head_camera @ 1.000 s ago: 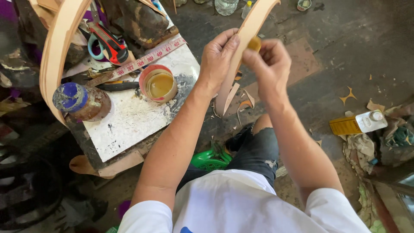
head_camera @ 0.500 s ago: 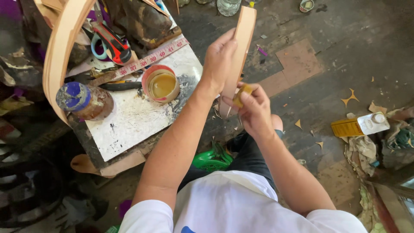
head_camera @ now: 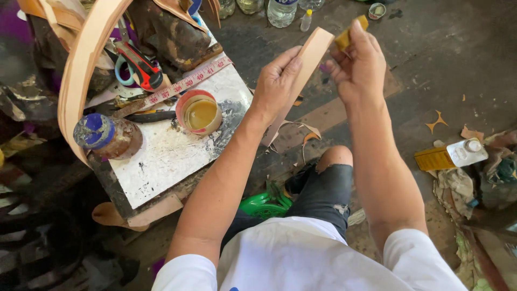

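My left hand (head_camera: 277, 86) grips a long tan leather strip (head_camera: 311, 56) near its upper end, and the strip runs down past my wrist toward the floor. My right hand (head_camera: 360, 67) pinches a small yellow-brown pad (head_camera: 349, 35) at the strip's top edge. On the white board (head_camera: 161, 161) to the left stands an open round tin of amber glue (head_camera: 199, 112).
A pink measuring tape (head_camera: 186, 83), red-handled scissors (head_camera: 139, 63) and a blue-capped jar (head_camera: 106, 134) sit on the small work table. A curved tan strip (head_camera: 81, 70) arcs at the left. A yellow-and-white bottle (head_camera: 451, 155) lies on the floor at right. Bottles (head_camera: 282, 11) stand at the top.
My right hand has moved from low on the strip back up to its top end with the pad. The left hand keeps hold of the strip.
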